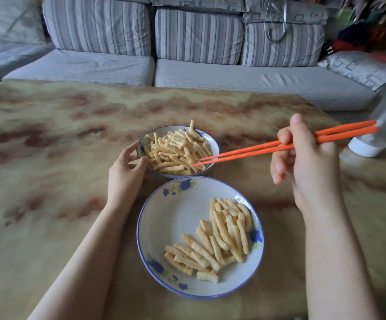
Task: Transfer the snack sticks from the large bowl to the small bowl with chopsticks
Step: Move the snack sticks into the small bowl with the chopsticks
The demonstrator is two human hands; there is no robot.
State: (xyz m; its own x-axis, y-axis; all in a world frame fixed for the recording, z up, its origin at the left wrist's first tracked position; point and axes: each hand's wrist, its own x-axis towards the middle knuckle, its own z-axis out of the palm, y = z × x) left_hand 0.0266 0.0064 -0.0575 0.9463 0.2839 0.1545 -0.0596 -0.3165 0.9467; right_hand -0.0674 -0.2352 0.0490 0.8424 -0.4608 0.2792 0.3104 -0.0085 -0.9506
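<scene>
The large white bowl [178,213] with blue flowers sits near me, holding several ridged yellow snack sticks [219,241] on its right side. Just beyond it stands the small bowl [214,146], heaped with snack sticks [175,151]. My left hand [127,169] grips the small bowl's left rim. My right hand [303,158] holds a pair of orange chopsticks [256,148]. Their tips rest nearly together over the small bowl's right side, touching the heap. I cannot tell if a stick is pinched between the tips.
The bowls stand on a marbled tan tabletop [48,158]. A clear plastic bottle with a white cap [381,132] lies tilted at the table's right edge, behind the chopstick ends. A grey striped sofa [187,54] runs along the far side.
</scene>
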